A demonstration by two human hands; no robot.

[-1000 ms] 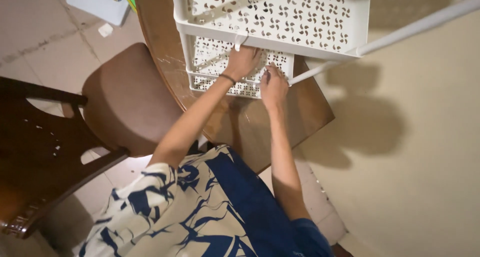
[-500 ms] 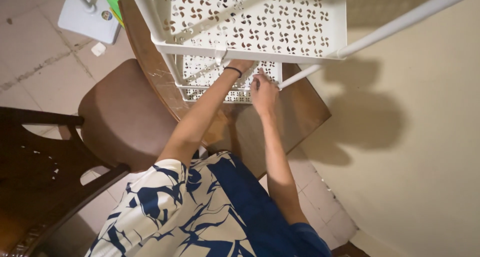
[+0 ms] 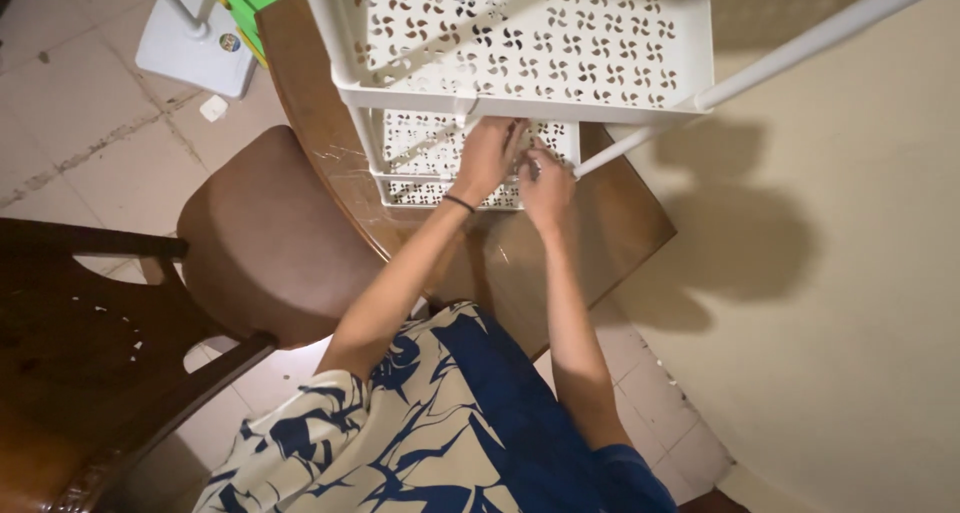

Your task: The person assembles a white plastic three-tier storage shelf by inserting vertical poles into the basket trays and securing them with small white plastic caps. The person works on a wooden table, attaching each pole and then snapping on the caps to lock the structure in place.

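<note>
L hand (image 3: 489, 153) & R hand (image 3: 545, 180) both rest on the low white tray (image 3: 420, 158), fingers bent; can't tell if they grip. Top tray (image 3: 540, 43) sits just above fingers.

Dim, warm indoor light casts a broad soft shadow on the wall (image 3: 740, 243); the picture is slightly soft.

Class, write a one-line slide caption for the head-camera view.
Both hands, left and right, work at the lower shelf of a white perforated rack standing on a wooden table.
</note>
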